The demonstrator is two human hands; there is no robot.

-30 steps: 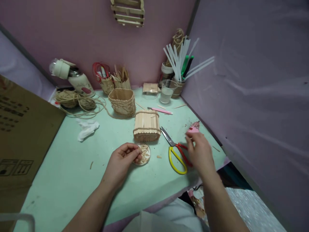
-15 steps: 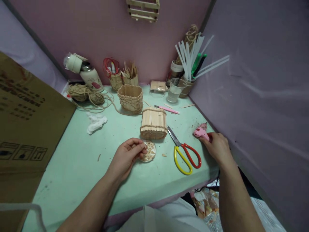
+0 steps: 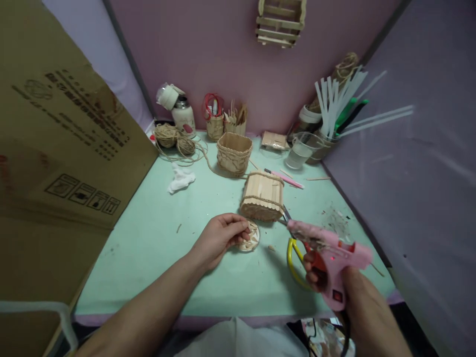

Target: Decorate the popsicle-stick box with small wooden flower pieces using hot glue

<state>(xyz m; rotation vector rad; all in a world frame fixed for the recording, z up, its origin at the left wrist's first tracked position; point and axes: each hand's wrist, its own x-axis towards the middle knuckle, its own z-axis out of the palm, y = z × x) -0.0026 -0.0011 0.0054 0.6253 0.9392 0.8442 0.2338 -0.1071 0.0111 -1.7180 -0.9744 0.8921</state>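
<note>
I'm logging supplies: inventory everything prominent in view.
glue gun: 1, pink, right
scissors: 1, yellow-red handles, behind glue gun
dish: 1, white, centre
box: 1, beige, behind dish
basket: 1, tan, behind box
pots: 2, tan, behind basket
bottle: 1, cream, back left
twine balls: 2, tan, back left
wad: 1, white, left
tool: 1, pink, beyond box
cup: 1, clear, back right
sticks: several, white, back right
packet: 1, tan, back
rack: 1, tan, wall
carton: 1, brown, left
table: 1, green, below
left hand: 1, at dish
right hand: 1, holding glue gun

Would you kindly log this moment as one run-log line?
left hand: pinched over round dish, contents of pinch unclear | right hand: gripping pink glue gun | scissors: partly behind glue gun | slatted box: beyond dish
</note>
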